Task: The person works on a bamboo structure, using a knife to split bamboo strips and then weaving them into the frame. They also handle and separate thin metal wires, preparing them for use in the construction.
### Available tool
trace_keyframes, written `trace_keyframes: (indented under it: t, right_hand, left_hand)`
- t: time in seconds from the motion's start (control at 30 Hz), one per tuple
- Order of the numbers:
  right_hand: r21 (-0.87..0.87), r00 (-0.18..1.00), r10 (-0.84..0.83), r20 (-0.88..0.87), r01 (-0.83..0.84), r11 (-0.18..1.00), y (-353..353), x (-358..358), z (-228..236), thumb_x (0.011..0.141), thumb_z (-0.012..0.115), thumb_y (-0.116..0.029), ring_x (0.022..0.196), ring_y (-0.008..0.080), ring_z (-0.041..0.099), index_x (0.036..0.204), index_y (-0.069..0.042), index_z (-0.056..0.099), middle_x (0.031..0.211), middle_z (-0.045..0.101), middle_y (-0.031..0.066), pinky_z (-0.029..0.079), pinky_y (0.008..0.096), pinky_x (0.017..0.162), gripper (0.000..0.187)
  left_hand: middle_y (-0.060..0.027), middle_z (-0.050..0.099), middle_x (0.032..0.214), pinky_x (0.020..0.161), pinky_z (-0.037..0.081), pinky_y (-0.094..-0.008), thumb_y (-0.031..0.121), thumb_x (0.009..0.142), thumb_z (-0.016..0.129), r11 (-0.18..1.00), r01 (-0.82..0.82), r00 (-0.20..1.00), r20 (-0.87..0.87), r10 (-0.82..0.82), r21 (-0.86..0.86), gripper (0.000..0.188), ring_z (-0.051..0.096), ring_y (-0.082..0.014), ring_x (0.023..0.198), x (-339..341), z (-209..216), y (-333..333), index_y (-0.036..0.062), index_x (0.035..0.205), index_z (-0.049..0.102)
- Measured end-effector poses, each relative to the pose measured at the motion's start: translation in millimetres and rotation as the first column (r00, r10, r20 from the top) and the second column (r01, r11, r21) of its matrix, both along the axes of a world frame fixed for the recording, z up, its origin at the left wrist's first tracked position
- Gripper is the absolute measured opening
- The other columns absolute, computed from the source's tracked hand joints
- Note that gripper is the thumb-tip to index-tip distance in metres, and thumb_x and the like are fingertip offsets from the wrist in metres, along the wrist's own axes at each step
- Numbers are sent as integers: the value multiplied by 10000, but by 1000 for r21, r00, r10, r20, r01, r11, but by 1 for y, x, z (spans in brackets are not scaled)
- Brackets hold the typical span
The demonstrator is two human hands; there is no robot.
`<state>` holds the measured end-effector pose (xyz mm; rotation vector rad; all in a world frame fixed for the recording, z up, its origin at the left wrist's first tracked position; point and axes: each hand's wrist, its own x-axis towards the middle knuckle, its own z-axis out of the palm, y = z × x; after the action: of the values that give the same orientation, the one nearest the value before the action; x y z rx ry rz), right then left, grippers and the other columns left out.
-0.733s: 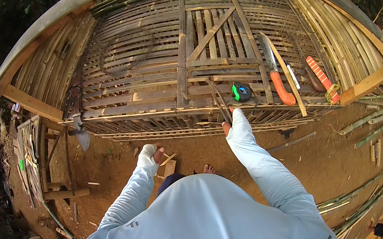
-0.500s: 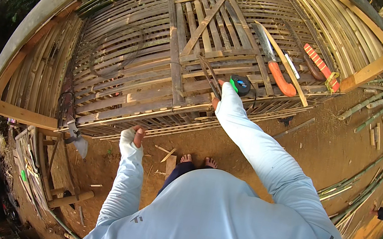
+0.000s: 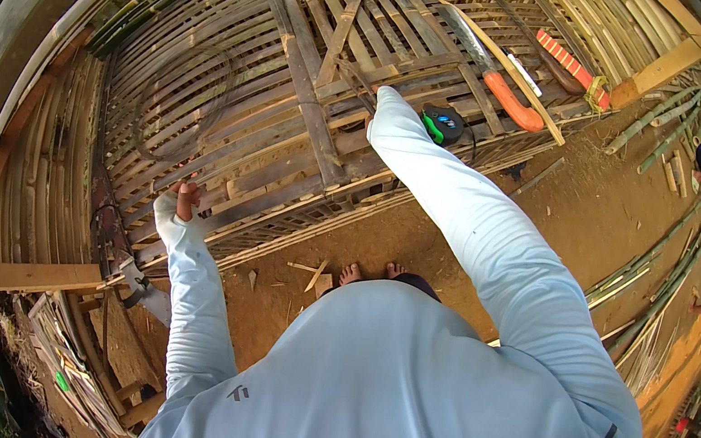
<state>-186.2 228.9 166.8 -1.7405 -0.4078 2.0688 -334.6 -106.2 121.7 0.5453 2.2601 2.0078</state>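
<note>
The tape (image 3: 441, 126) lies on the slatted surface (image 3: 309, 104), and the right hand (image 3: 371, 112) is just to the left of it, its grip closed around a slim dark tool (image 3: 356, 82) that points away from the tape. The sleeve hides most of those fingers from me. Well left of the tape and nearer the person, the left hand (image 3: 184, 197) has bent fingers; I can't tell whether that grip has anything in it. The wire (image 3: 142, 108) lies in a loose ring far left of the tape.

What would worry me is that right forearm: one careless sweep could send the tape over the near edge. A loosened grip might let the tool drop between the slats, and a tug on the wire could snag it there. The knife (image 3: 489, 74), right of the tape and beyond it, lies with its blade bare, so a blind reach that way risks a cut.
</note>
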Motion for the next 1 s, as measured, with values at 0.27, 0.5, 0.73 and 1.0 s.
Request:
trace_keyframes:
  t: [0.27, 0.5, 0.73, 1.0]
  right_hand:
    - [70, 936, 319, 151, -332, 941, 13, 3, -28, 900, 499, -294, 1111, 248, 462, 1223, -88, 525, 1249, 474, 126, 347, 366, 974, 384]
    - [-291, 99, 910, 402, -929, 230, 46, -7, -75, 916, 435, -258, 1234, 285, 442, 1275, -76, 511, 1371, 452, 144, 283, 402, 1073, 409]
    - [-137, -137, 353, 926, -990, -25, -4, 33, -74, 863, 600, -294, 1261, 257, 384, 1360, -106, 399, 1410, 408, 95, 373, 352, 1032, 568]
    - [540, 522, 283, 805, -842, 16, -77, 171, -88, 766, 681, -42, 1022, 206, 512, 1210, -46, 562, 1183, 530, 97, 437, 245, 915, 460]
  left_hand:
    - [-30, 592, 707, 604, 390, -244, 319, 879, 646, 993, 108, 991, -71, -111, -35, 390, 508, -106, 639, -27, -13, 7, -67, 932, 643]
    - [-114, 672, 750, 692, 476, -338, 281, 891, 621, 918, 130, 956, -198, -216, -375, 350, 618, -202, 701, -11, -9, 50, -49, 999, 667]
    - [-95, 643, 831, 672, 460, -308, 174, 907, 550, 800, -93, 973, -226, -55, -593, 314, 551, -206, 660, -96, -7, 43, 72, 1200, 600]
    - [-168, 614, 1156, 871, 505, -348, 248, 775, 677, 15, -240, 771, -200, -604, -971, 395, 592, -295, 1063, -158, -3, 33, 112, 1144, 634]
